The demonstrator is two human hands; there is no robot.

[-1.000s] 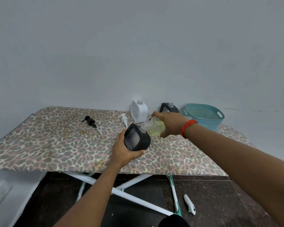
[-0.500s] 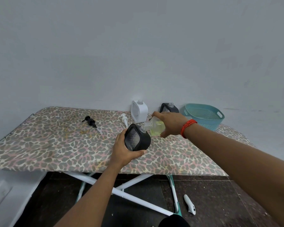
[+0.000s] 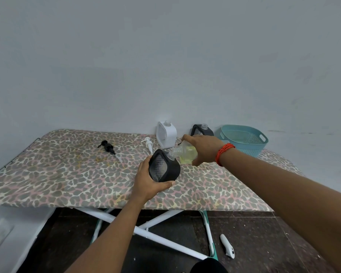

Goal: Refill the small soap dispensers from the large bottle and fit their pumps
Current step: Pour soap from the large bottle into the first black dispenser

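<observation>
My left hand (image 3: 148, 182) grips a small black dispenser (image 3: 164, 168) with a clear ribbed face, held tilted above the board. My right hand (image 3: 204, 148) holds the clear bottle of yellow soap (image 3: 186, 153) tipped sideways, its mouth at the black dispenser's open neck. A white dispenser (image 3: 166, 136) and a second black dispenser (image 3: 201, 130) stand uncapped at the back by the wall. A white pump (image 3: 149, 144) and a black pump (image 3: 107, 148) lie loose on the board.
The ironing board (image 3: 67, 174) has a leopard-print cover and white crossed legs. A teal perforated basket (image 3: 244, 139) sits at the back right. A white handheld object (image 3: 227, 245) lies on the dark floor below.
</observation>
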